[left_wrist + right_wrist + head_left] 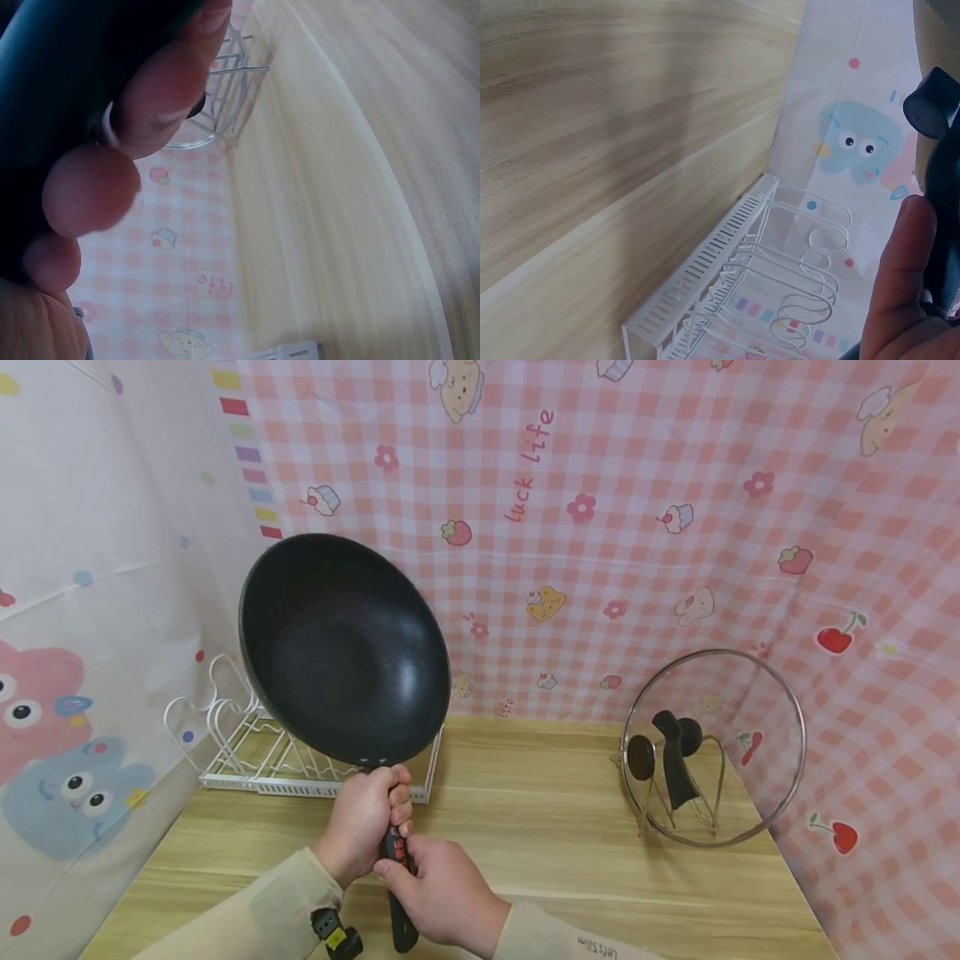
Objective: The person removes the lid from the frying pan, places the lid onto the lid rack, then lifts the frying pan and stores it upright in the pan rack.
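Observation:
A black wok (345, 643) is held up at the left of the head view, tilted so its dark inside faces me. My left hand (363, 818) grips its black handle (403, 931) close to the pan, fingers curled round it. Lower on the same handle, my right hand (450, 892) holds it with the thumb laid across the top. In the left wrist view, curled fingertips (91, 191) wrap the handle. The right thumb (901, 262) shows against the handle in the right wrist view. Red characters mark the handle between the hands.
Behind and below the wok stands a white wire rack (296, 788) with looped dividers. At the right, a glass lid (802, 731) leans upright in a wire stand (714, 822), with black handles around it. Patterned cloth (540, 560) closes the wooden table (525, 793) at back and sides.

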`<state>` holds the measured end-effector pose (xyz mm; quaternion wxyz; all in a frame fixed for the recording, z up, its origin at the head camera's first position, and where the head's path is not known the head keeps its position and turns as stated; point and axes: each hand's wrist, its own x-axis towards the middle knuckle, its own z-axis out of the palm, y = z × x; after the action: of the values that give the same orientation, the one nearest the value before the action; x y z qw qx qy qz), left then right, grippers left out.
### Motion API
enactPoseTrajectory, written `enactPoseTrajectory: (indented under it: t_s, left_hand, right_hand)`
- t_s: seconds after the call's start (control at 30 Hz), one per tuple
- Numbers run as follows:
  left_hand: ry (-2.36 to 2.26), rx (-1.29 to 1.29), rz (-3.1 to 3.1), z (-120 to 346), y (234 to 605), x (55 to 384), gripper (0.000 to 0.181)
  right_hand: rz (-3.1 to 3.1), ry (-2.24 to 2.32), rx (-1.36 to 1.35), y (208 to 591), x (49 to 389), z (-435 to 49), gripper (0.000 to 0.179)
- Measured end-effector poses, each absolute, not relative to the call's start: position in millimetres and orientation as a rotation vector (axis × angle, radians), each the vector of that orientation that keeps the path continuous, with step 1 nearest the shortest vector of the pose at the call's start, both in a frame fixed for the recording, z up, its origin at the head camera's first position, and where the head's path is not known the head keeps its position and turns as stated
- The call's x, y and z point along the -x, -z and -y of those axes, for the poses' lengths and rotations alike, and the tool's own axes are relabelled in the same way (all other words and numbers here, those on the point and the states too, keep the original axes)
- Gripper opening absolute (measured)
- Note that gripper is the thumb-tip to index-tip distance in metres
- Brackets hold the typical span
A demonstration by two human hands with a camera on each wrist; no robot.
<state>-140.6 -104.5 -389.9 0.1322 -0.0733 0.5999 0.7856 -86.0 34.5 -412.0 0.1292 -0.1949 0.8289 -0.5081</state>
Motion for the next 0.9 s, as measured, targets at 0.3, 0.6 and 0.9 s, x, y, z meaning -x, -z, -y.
enactPoseTrajectory:
  t_s: [0.3,0.6,0.9]
  left_hand:
    - [-2.266,0.206,-1.798,103.8,386.2,138.8,0.014]
    - [-2.243,0.213,-1.876,103.3,386.1,138.0,0.014]
    - [-2.235,0.222,-1.954,102.2,384.4,136.2,0.014]
  right_hand:
    - [-2.415,1.464,0.609,408.9,84.6,-33.6,0.024]
    - [-2.403,1.445,0.625,407.8,85.5,-33.1,0.022]
    - [-2.434,1.404,0.659,406.5,85.5,-32.7,0.021]
